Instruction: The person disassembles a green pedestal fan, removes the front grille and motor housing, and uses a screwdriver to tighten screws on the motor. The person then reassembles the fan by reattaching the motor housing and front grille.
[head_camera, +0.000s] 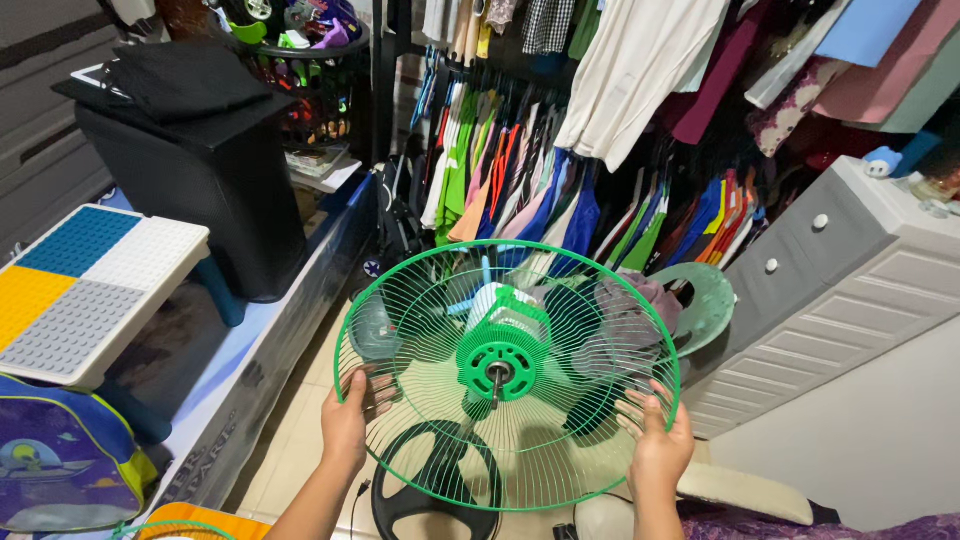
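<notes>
Gripping the green wire fan guard (440, 330) by its lower rim, both hands are clenched on it: the left hand (346, 425) at eight o'clock, the right hand (660, 440) at four o'clock. It is tilting toward the camera above the floor, its green motor hub (497, 360) sitting at centre, a black fan base (400, 505) lying below at six o'clock.

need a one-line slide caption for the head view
Both hands, left hand and right hand, grip the rim of a green wire fan guard mounted on the fan motor hub, before a clothes rack.

Glossy green wire fan guard (560, 300)
</notes>
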